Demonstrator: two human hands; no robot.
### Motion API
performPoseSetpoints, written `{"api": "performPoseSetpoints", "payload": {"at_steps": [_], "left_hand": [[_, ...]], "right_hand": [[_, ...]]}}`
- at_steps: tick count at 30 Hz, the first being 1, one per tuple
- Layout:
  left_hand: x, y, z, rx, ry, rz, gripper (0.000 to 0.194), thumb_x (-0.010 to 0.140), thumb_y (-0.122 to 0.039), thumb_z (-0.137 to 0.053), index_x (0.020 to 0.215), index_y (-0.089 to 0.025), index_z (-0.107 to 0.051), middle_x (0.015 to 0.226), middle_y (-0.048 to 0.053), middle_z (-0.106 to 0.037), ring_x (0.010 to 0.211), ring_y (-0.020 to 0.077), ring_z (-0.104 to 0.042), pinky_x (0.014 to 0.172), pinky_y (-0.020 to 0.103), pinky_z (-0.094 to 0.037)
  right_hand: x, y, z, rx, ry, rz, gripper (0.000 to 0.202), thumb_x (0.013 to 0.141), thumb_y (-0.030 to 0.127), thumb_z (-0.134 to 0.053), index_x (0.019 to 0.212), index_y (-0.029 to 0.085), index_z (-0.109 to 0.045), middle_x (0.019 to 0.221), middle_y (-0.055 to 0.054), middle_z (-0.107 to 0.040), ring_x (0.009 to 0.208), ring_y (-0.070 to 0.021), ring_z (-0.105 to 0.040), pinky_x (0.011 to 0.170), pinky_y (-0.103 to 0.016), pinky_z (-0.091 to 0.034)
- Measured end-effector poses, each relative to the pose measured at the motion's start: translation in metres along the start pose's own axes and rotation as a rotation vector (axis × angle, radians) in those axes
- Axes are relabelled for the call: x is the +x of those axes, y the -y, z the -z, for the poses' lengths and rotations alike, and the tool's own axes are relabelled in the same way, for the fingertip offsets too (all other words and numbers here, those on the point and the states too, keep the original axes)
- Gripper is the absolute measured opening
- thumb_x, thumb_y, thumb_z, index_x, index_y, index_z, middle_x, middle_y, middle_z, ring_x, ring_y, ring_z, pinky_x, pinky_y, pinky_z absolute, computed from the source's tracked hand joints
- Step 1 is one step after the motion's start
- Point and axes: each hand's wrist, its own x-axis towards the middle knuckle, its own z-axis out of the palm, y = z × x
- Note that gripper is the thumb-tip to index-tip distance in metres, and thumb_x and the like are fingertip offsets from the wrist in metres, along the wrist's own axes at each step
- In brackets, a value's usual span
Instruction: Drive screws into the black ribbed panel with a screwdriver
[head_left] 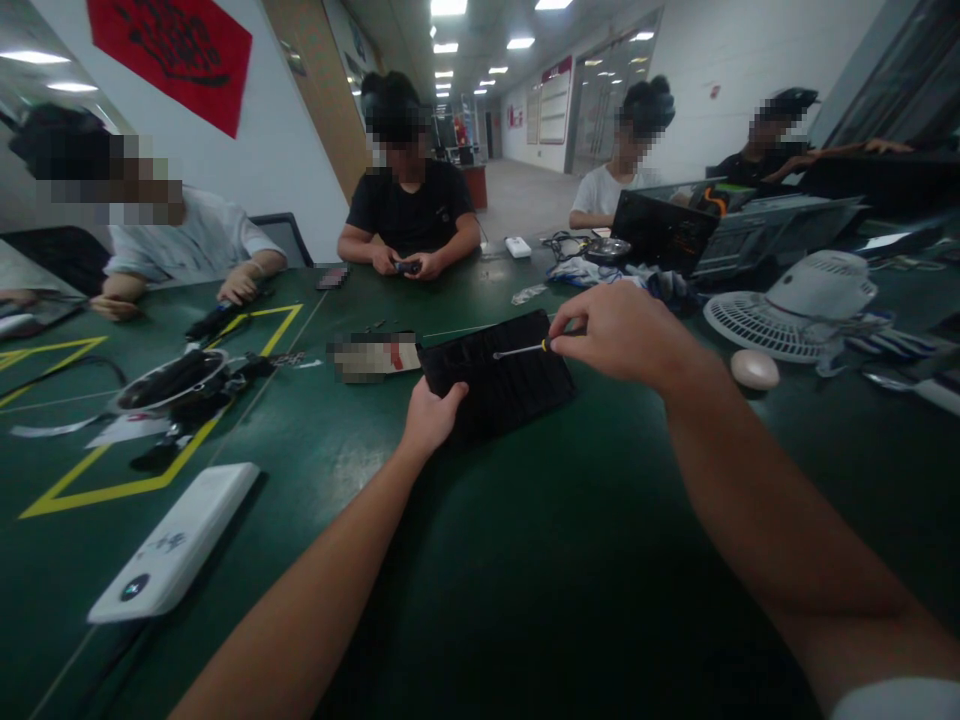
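Note:
My left hand [435, 410] is closed on the left edge of a flat black rectangular panel [517, 395], its thumb lying over the top face. Ridges or slots show on the panel, but its exact kind is unclear. In my right hand [611, 335], pinched between thumb and fingers, is a thin screwdriver [521, 350] with a bit of yellow at its handle. The shaft lies nearly level across the panel and points left. Whether its tip touches the panel I cannot tell. The fingers hide most of the handle.
The green table [570, 570] carries a white power bank [176, 545] at left and a dismantled white fan [806, 300] at right. A rounded pale object [754, 369] lies before the fan. Beyond are cables, gloves [592, 273] and a black panel [664, 232]. Several people sit around the table.

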Motion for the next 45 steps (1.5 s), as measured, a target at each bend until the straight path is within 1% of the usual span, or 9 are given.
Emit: {"api": "performPoseSetpoints", "payload": {"at_steps": [8,16,19,23,28,33,37,42,45], "left_hand": [[0.002,0.001,0.000,0.034,0.003,-0.024,0.039,0.077,-0.042,-0.080,0.107,-0.018,-0.074,0.110,0.013,-0.082,0.106,0.0354,-0.077,0.104,0.052,-0.059],[0.000,0.000,0.000,-0.005,0.003,0.007,0.041,0.075,-0.042,-0.082,0.108,-0.018,-0.074,0.112,0.013,-0.082,0.108,0.0353,-0.077,0.104,0.052,-0.059],[-0.001,-0.002,0.000,0.009,-0.012,0.017,0.039,0.075,-0.041,-0.082,0.107,-0.019,-0.074,0.111,0.013,-0.082,0.108,0.0353,-0.077,0.104,0.051,-0.059],[-0.001,-0.003,0.000,0.012,-0.006,0.009,0.040,0.076,-0.041,-0.081,0.108,-0.018,-0.073,0.113,0.013,-0.082,0.108,0.0355,-0.077,0.103,0.051,-0.059],[0.000,-0.001,0.001,0.022,-0.006,0.008,0.040,0.076,-0.041,-0.082,0.108,-0.018,-0.074,0.113,0.013,-0.082,0.110,0.0357,-0.077,0.105,0.052,-0.059],[0.001,0.003,0.001,0.016,-0.011,0.012,0.041,0.076,-0.042,-0.082,0.108,-0.018,-0.073,0.112,0.014,-0.082,0.108,0.0360,-0.077,0.104,0.053,-0.059],[0.003,0.005,0.000,0.017,-0.005,0.004,0.043,0.075,-0.043,-0.082,0.110,-0.018,-0.073,0.111,0.014,-0.082,0.106,0.0358,-0.077,0.102,0.053,-0.059],[0.003,0.006,0.000,0.005,-0.004,-0.029,0.043,0.076,-0.044,-0.081,0.110,-0.018,-0.074,0.113,0.013,-0.082,0.109,0.0355,-0.076,0.104,0.051,-0.058],[0.002,0.003,0.000,0.035,-0.007,-0.024,0.041,0.076,-0.043,-0.080,0.107,-0.018,-0.074,0.109,0.012,-0.082,0.104,0.0346,-0.076,0.102,0.051,-0.058]], "right_hand": [[0.002,-0.002,-0.004,0.017,0.046,0.011,0.021,0.093,0.030,-0.070,0.100,0.026,-0.090,0.094,-0.007,-0.083,0.088,-0.0270,-0.074,0.086,-0.042,-0.054],[0.002,-0.002,-0.006,0.003,0.097,0.011,0.024,0.098,0.035,-0.068,0.110,0.027,-0.088,0.102,-0.007,-0.083,0.097,-0.0279,-0.075,0.088,-0.041,-0.054],[0.002,-0.001,-0.006,-0.004,0.085,0.018,0.021,0.091,0.035,-0.077,0.106,0.026,-0.088,0.102,-0.008,-0.082,0.098,-0.0285,-0.074,0.087,-0.041,-0.054],[0.001,0.000,-0.007,-0.047,0.055,0.037,0.027,0.082,0.025,-0.083,0.109,0.023,-0.087,0.111,-0.011,-0.081,0.099,-0.0294,-0.073,0.084,-0.041,-0.053],[-0.002,0.006,-0.006,-0.055,0.056,-0.018,0.023,0.086,0.023,-0.074,0.106,0.025,-0.086,0.110,-0.010,-0.082,0.102,-0.0308,-0.074,0.084,-0.042,-0.054],[-0.002,0.012,-0.003,-0.126,0.053,-0.066,0.022,0.092,0.033,-0.072,0.104,0.025,-0.088,0.114,-0.013,-0.083,0.106,-0.0350,-0.074,0.084,-0.045,-0.055],[-0.003,0.015,-0.001,-0.147,0.135,-0.096,0.028,0.100,0.038,-0.065,0.109,0.024,-0.087,0.113,-0.014,-0.083,0.107,-0.0361,-0.075,0.084,-0.045,-0.054],[-0.003,0.013,-0.003,-0.112,0.182,-0.089,0.034,0.106,0.035,-0.052,0.119,0.026,-0.082,0.115,-0.014,-0.082,0.104,-0.0352,-0.074,0.080,-0.043,-0.051],[-0.001,0.006,-0.006,-0.053,0.201,-0.033,0.028,0.100,0.041,-0.066,0.118,0.024,-0.077,0.111,-0.012,-0.081,0.098,-0.0311,-0.073,0.079,-0.040,-0.049]]}}
